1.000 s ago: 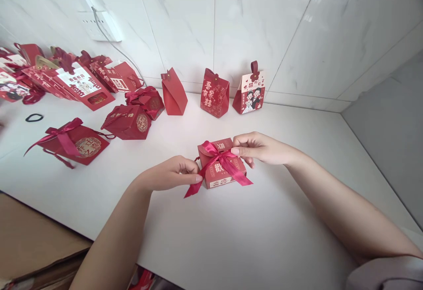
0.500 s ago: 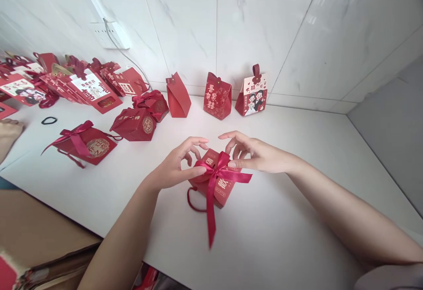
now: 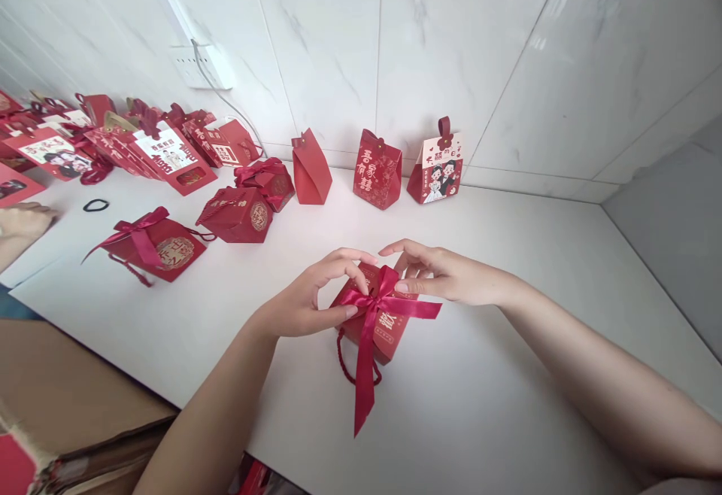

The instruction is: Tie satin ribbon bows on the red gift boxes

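A red gift box (image 3: pixel 389 333) with gold lettering stands on the white table in front of me, a dark red cord loop at its lower left. On its top lies a shiny crimson ribbon bow (image 3: pixel 366 359) with two long tails. My left hand (image 3: pixel 316 296) touches the bow's left loop with thumb and forefinger, and the fingers curve apart around it. My right hand (image 3: pixel 440 275) rests by the bow's upper right loop, its thumb against the ribbon and its fingers spread; part of them is hidden behind the thumb.
Three small red boxes, one of them plain (image 3: pixel 312 171), stand along the wall. Finished boxes with bows (image 3: pixel 237 217) and a pile of red packages (image 3: pixel 163 156) lie left. Another person's hand (image 3: pixel 25 224) is at the left edge, above a cardboard box (image 3: pixel 68 390).
My left forefinger has come down onto the bow's centre. The view has shifted slightly, so everything sits a little lower and further right. More of the cord loop shows.
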Available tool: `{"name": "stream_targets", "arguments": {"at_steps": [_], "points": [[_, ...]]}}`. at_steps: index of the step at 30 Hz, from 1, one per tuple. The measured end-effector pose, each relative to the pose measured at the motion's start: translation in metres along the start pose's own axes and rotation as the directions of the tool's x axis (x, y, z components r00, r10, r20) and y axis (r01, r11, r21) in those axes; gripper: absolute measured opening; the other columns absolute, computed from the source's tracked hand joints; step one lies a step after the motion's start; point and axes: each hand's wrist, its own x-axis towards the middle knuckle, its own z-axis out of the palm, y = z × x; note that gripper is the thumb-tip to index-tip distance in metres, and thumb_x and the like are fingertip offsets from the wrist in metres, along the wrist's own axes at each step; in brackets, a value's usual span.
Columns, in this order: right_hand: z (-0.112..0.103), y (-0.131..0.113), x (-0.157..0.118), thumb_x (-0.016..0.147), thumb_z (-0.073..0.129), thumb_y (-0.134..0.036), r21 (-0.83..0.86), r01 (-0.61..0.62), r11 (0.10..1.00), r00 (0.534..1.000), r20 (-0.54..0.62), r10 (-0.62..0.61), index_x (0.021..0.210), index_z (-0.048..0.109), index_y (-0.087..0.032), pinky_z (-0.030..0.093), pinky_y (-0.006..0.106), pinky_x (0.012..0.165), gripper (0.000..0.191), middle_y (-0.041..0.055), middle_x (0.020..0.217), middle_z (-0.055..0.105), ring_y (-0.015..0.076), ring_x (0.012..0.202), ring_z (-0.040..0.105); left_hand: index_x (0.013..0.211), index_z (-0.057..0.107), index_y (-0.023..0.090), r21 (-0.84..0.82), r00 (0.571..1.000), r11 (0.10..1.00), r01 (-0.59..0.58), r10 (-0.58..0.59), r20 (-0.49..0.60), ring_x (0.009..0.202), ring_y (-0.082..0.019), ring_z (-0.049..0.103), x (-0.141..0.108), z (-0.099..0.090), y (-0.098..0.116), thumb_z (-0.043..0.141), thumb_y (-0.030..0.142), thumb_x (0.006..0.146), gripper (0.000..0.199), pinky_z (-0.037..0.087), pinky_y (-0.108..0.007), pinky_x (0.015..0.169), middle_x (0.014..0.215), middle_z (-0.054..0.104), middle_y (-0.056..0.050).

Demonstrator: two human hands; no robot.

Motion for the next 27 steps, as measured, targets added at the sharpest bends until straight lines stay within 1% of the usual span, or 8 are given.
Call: {"name": "stream_targets", "arguments": {"at_steps": [3, 6, 12, 18, 20, 24, 27], "points": [[-0.0002, -0.0025, -0.0006, 0.090, 0.057, -0.056, -0.005, -0.026, 1.000, 1.000, 0.008, 0.026, 0.132, 0.043, -0.028, 0.046, 0.030, 0.071, 0.052, 0.0021, 0.096, 0.065, 0.0169, 0.081, 0.059, 0.093, 0.053, 0.021, 0.005, 1.000, 1.000, 0.023, -0.023, -0.011, 0.128, -0.024, 0.048, 0.0006, 0.0016, 0.0001, 0.059, 0.012, 0.084, 0.014, 0.040, -0.042, 0.107, 0.143, 0.045, -0.011], [0.0004, -0.0041, -0.0011, 0.090, 0.056, -0.056, 0.002, -0.029, 1.000, 1.000, 0.008, 0.029, 0.131, 0.045, -0.027, 0.045, 0.030, 0.071, 0.051, 0.0019, 0.094, 0.065, 0.0166, 0.081, 0.059, 0.087, 0.051, 0.020, 0.007, 0.999, 1.000, 0.021, -0.020, -0.032, 0.129, -0.024, 0.047, 0.0015, 0.0027, -0.0004, 0.062, 0.017, 0.084, 0.011, 0.040, -0.043, 0.108, 0.140, 0.048, -0.010], [0.0031, -0.0019, 0.0008, 0.089, 0.058, -0.055, 0.035, -0.037, 0.999, 0.999, 0.004, 0.037, 0.129, 0.047, -0.026, 0.044, 0.028, 0.070, 0.050, 0.0021, 0.095, 0.064, 0.0159, 0.082, 0.057, 0.080, 0.050, 0.020, -0.018, 0.998, 0.998, 0.054, -0.054, -0.038, 0.130, -0.024, 0.046, 0.0026, 0.0055, -0.0039, 0.073, 0.026, 0.079, 0.024, 0.038, -0.042, 0.110, 0.138, 0.049, -0.008], [0.0039, 0.0033, 0.0032, 0.087, 0.062, -0.055, 0.067, -0.040, 0.997, 0.999, -0.003, 0.040, 0.128, 0.049, -0.026, 0.044, 0.027, 0.067, 0.052, 0.0023, 0.094, 0.063, 0.0156, 0.080, 0.055, 0.071, 0.043, 0.019, -0.065, 0.993, 0.991, 0.114, -0.117, -0.036, 0.126, -0.025, 0.050, 0.0030, 0.0065, -0.0048, 0.075, 0.030, 0.077, 0.034, 0.038, -0.043, 0.110, 0.137, 0.050, -0.007], [0.0037, 0.0040, 0.0033, 0.086, 0.062, -0.055, 0.082, -0.043, 0.996, 0.999, 0.003, 0.043, 0.127, 0.049, -0.025, 0.045, 0.028, 0.067, 0.053, 0.0024, 0.093, 0.063, 0.0159, 0.080, 0.055, 0.074, 0.043, 0.019, -0.068, 0.990, 0.989, 0.132, -0.135, -0.045, 0.126, -0.026, 0.049, 0.0031, 0.0065, -0.0045, 0.077, 0.031, 0.075, 0.035, 0.038, -0.045, 0.108, 0.137, 0.051, -0.009], [0.0035, 0.0044, 0.0037, 0.086, 0.063, -0.054, 0.096, -0.047, 0.994, 0.999, 0.014, 0.046, 0.126, 0.049, -0.024, 0.044, 0.028, 0.066, 0.052, 0.0023, 0.091, 0.063, 0.0161, 0.079, 0.057, 0.086, 0.046, 0.021, -0.073, 0.984, 0.984, 0.165, -0.170, -0.058, 0.129, -0.028, 0.046, 0.0028, 0.0062, -0.0038, 0.079, 0.031, 0.072, 0.037, 0.038, -0.048, 0.107, 0.139, 0.048, -0.010], [0.0037, 0.0044, 0.0042, 0.086, 0.063, -0.054, 0.086, -0.042, 0.995, 0.999, 0.013, 0.041, 0.126, 0.050, -0.024, 0.044, 0.027, 0.065, 0.051, 0.0023, 0.091, 0.064, 0.0164, 0.080, 0.058, 0.090, 0.050, 0.021, -0.081, 0.987, 0.985, 0.154, -0.157, -0.039, 0.130, -0.029, 0.046, 0.0025, 0.0052, -0.0037, 0.079, 0.034, 0.073, 0.036, 0.037, -0.048, 0.108, 0.141, 0.046, -0.010]]}}
